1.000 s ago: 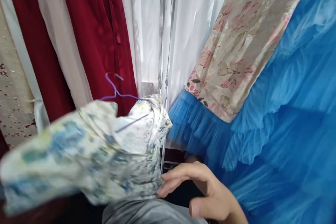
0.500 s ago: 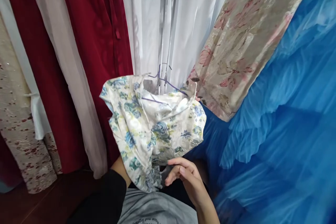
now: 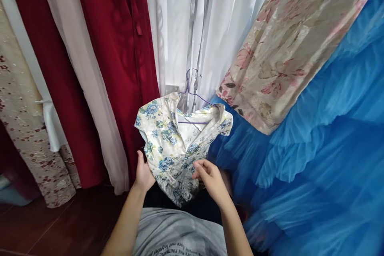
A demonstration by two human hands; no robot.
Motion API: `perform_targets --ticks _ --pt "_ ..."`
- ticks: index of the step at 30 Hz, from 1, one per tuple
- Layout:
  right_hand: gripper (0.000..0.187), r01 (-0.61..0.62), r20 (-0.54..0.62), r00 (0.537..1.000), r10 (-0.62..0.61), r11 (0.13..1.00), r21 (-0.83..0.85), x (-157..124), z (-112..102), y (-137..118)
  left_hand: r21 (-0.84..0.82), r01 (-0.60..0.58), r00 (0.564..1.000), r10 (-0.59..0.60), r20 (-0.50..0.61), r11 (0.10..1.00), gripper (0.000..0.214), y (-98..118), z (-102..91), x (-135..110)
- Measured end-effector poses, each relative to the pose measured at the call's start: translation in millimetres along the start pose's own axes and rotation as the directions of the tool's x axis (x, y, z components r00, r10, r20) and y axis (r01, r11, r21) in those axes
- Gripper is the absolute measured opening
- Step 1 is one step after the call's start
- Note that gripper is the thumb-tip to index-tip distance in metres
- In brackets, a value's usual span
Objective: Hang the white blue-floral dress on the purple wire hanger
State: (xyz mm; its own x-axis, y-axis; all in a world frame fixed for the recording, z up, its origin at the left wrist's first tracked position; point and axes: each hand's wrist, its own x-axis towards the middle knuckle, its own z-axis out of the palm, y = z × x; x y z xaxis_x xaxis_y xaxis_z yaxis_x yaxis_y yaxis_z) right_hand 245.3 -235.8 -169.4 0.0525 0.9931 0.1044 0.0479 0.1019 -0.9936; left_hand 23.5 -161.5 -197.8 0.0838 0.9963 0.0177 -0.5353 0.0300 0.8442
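1. The right side of the view is filled by a blue tulle dress [image 3: 324, 168], hung in ruffled layers.
2. The middle background is taken up by white cloth [image 3: 231, 16], hung in long folds.
3. To the left, 2 lengths of dark red cloth [image 3: 114, 28] are seen, with a pale pink length [image 3: 75, 44] hung between them.
4. A beige floral garment [image 3: 270, 60] is slanted across the front of the blue tulle dress.
5. The floral blouse [image 3: 168, 128], white with blue blooms, is centred between the hands, its neckline turned away from the wearer and its gathered lower part brought near the lap.
6. Below it, a grey shirt [image 3: 180, 232] is worn, printed with dark lettering.
7. The left hand [image 3: 145, 174] is set against the blouse's left edge, its forearm angled upward and inward. The thumb is raised and spread apart; the fingers are hidden behind the cloth, so how firmly it is gripped cannot be told.
8. The right hand [image 3: 208, 174] is bent inward over the blouse's lower front, with fingers curled and thumb drawn close in a narrow pose. Whether cloth is pinched there cannot be told.
9. A thin purple hanger [image 3: 193, 122] is fitted inside the blouse, its hook pointed away.
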Motion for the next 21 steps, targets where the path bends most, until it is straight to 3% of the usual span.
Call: perform_targets --ticks 3,6,8,10,11,13,14,15,16,18,19,21 --pt "0.031 0.039 -0.034 0.998 -0.044 0.992 -0.123 34 18 3 0.031 0.103 0.994 -0.102 -0.034 0.994 0.067 -3 7.2 -10" --pt "0.03 0.111 -0.04 0.992 -0.117 0.986 -0.126 50 29 6 0.089 0.114 0.993 -0.112 -0.035 0.989 0.064 -11 18.3 -13" --pt "0.03 0.123 -0.07 0.989 -0.128 0.99 -0.073 46 26 9 0.104 0.066 0.996 -0.059 -0.063 0.992 0.056 -17 16.2 -8" --pt "0.031 0.111 -0.118 0.987 -0.112 0.994 -0.016 37 18 13 0.165 -0.072 0.983 0.098 -0.156 0.984 0.045 -22 4.7 0" --pt "0.031 0.104 -0.144 0.984 -0.102 0.995 0.005 32 13 14 0.233 -0.172 0.946 0.227 -0.231 0.957 0.04 -24 -2.3 4" --pt "0.031 0.087 -0.176 0.981 -0.079 0.996 0.036 26 5 16 0.426 -0.344 0.794 0.501 -0.343 0.837 0.034 -27 -11.8 10" --pt "0.031 0.075 -0.178 0.982 -0.066 0.996 0.047 25 3 16 0.513 -0.387 0.723 0.598 -0.347 0.766 0.031 -28 -11.9 11" --pt "0.03 0.063 -0.168 0.984 -0.054 0.997 0.052 24 2 15 0.569 -0.411 0.699 0.647 -0.305 0.712 0.029 -29 -8.0 10" --pt "0.029 0.054 -0.149 0.988 -0.046 0.997 0.051 24 3 14 0.592 -0.427 0.741 0.64 -0.204 0.683 0.026 -31 -0.6 7" --pt "0.026 0.044 -0.093 0.995 -0.04 0.998 0.043 24 8 11 0.568 -0.445 0.877 0.465 0.12 0.692 0.02 -37 21.3 0" --pt "0.025 0.04 -0.07 0.997 -0.037 0.998 0.046 23 11 10 0.544 -0.44 0.898 0.345 0.272 0.714 0.019 -40 32.9 -5" --pt "0.021 0.022 -0.033 0.999 -0.02 0.997 0.07 21 17 9 0.516 -0.425 0.878 0.201 0.434 0.744 0.016 -47 50.7 -11"
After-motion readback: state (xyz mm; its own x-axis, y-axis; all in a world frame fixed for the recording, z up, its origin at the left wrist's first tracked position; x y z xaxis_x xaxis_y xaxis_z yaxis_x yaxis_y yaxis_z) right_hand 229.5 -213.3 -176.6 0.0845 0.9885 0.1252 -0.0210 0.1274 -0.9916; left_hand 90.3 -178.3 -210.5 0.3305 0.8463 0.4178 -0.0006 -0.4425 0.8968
